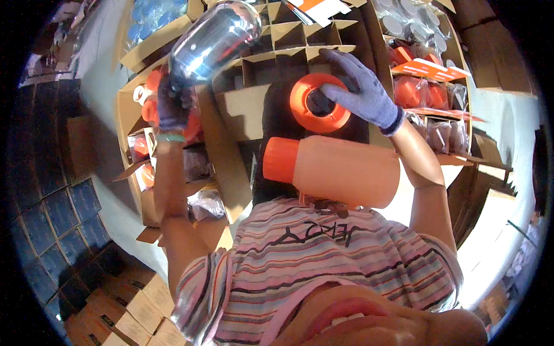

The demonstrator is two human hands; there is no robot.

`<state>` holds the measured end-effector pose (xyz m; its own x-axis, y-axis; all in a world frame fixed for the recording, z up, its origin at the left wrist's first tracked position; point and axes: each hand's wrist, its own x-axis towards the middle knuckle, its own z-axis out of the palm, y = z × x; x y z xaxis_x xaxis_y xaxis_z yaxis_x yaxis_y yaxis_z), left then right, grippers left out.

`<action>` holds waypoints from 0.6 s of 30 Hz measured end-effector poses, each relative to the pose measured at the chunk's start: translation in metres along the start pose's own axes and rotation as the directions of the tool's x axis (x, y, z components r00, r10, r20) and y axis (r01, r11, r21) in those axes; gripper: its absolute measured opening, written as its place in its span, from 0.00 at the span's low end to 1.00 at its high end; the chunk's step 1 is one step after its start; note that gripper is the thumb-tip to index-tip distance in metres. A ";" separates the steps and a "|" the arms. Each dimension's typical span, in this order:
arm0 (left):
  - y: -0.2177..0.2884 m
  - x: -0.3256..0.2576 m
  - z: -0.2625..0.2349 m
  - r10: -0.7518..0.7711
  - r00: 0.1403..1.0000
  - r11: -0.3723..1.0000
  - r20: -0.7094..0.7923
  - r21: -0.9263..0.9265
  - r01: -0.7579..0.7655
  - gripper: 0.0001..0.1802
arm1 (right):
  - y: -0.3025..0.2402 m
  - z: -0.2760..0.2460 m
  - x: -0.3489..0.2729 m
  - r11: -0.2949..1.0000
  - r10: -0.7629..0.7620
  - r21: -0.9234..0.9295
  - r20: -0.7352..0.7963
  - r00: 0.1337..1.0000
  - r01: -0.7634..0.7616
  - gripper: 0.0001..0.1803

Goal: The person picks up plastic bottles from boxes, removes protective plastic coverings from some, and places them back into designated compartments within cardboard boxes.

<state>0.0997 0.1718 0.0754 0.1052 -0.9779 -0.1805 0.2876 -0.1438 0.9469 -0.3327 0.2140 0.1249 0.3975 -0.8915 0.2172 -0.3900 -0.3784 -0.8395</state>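
My left hand [174,104], in a dark glove, is closed around the narrow end of a shiny silver glass flask liner [216,43], tilted up over the boxes. My right hand [366,95], in a grey-purple glove, has its fingers spread, with the thumb over the dark opening of a round orange flask collar [300,104]. Whether it bears any of the collar's weight I cannot tell. Across my lap, just below the collar, lies a flask casing [349,171] with a translucent peach body and an orange end piece [281,160] toward the left.
On the left, an open carton [124,109] holds bagged orange parts. Ahead stands a carton with cardboard dividers [288,57]. Another carton [430,95] on the right holds orange and grey bagged parts. Blue-wrapped pieces [153,23] fill a box at the far left; stacked cartons [138,314] stand behind.
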 end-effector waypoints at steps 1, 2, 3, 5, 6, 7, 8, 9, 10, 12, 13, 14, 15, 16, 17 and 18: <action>-0.006 -0.017 0.006 -0.069 0.995 0.979 0.071 -0.188 0.081 0.16 | -0.006 -0.003 -0.001 0.995 0.075 0.054 0.076 0.994 -0.080 0.38; -0.011 -0.032 0.011 -0.118 0.972 0.901 0.201 -0.391 0.190 0.17 | -0.008 -0.003 -0.003 0.983 0.096 0.150 0.086 0.992 -0.108 0.38; -0.016 -0.043 0.020 -0.110 0.973 0.927 0.201 -0.332 0.173 0.17 | -0.009 -0.004 -0.005 0.961 0.117 0.242 0.093 0.989 -0.136 0.39; -0.022 -0.070 0.041 -0.128 0.986 0.949 0.104 -0.276 0.152 0.16 | -0.012 -0.004 -0.007 0.950 0.094 0.293 0.069 0.993 -0.111 0.42; -0.023 -0.084 0.054 -0.057 0.995 0.983 0.079 -0.168 0.070 0.16 | -0.022 -0.004 -0.009 0.880 0.149 0.439 0.114 0.982 -0.184 0.43; -0.020 -0.096 0.066 0.022 0.998 0.998 0.061 -0.056 -0.019 0.16 | -0.038 -0.007 -0.010 0.783 0.188 0.570 0.165 0.968 -0.249 0.44; -0.026 -0.103 0.059 0.083 0.994 0.996 0.077 0.023 -0.085 0.13 | -0.048 -0.009 -0.012 0.663 0.216 0.682 0.221 0.951 -0.309 0.44; -0.029 -0.110 0.052 0.148 0.985 0.982 0.090 0.101 -0.156 0.11 | -0.049 -0.009 -0.013 0.723 0.205 0.627 0.205 0.957 -0.289 0.47; -0.021 -0.121 0.073 0.183 0.975 0.971 0.129 0.129 -0.199 0.10 | -0.043 -0.008 -0.016 0.814 0.140 0.557 0.084 0.987 -0.163 0.47; 0.009 -0.150 0.129 0.259 0.945 0.938 0.199 0.183 -0.295 0.16 | -0.016 -0.005 -0.023 0.927 -0.017 0.364 -0.190 0.982 0.087 0.46; 0.004 -0.145 0.120 0.244 0.915 0.928 0.321 0.197 -0.316 0.33 | -0.036 -0.016 -0.030 0.773 0.072 0.634 -0.099 0.992 0.007 0.43; -0.009 -0.157 0.116 0.419 0.787 0.662 0.453 0.440 -0.606 0.43 | -0.035 -0.021 -0.041 0.734 0.127 0.679 -0.090 0.988 -0.033 0.40; -0.009 -0.163 0.115 0.299 0.755 0.658 0.584 0.447 -0.606 0.53 | -0.033 -0.024 -0.052 0.688 0.156 0.724 -0.073 0.985 -0.055 0.40; -0.009 -0.166 0.115 0.164 0.688 0.659 0.707 0.441 -0.609 0.62 | -0.032 -0.030 -0.065 0.648 0.191 0.758 -0.067 0.979 -0.075 0.39; -0.009 -0.169 0.116 0.026 0.599 0.662 0.800 0.435 -0.611 0.72 | -0.032 -0.034 -0.081 0.570 0.291 0.814 -0.073 0.954 -0.112 0.35; -0.021 -0.176 0.109 -0.043 0.594 0.575 0.803 0.506 -0.643 0.70 | -0.028 -0.039 -0.099 0.482 0.383 0.865 -0.067 0.921 -0.138 0.32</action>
<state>-0.0284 0.3306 0.1164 -0.7146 -0.6964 0.0660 -0.3842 0.4695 0.7949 -0.3934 0.3028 0.1466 0.1609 -0.9830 -0.0883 0.4762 0.1557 -0.8655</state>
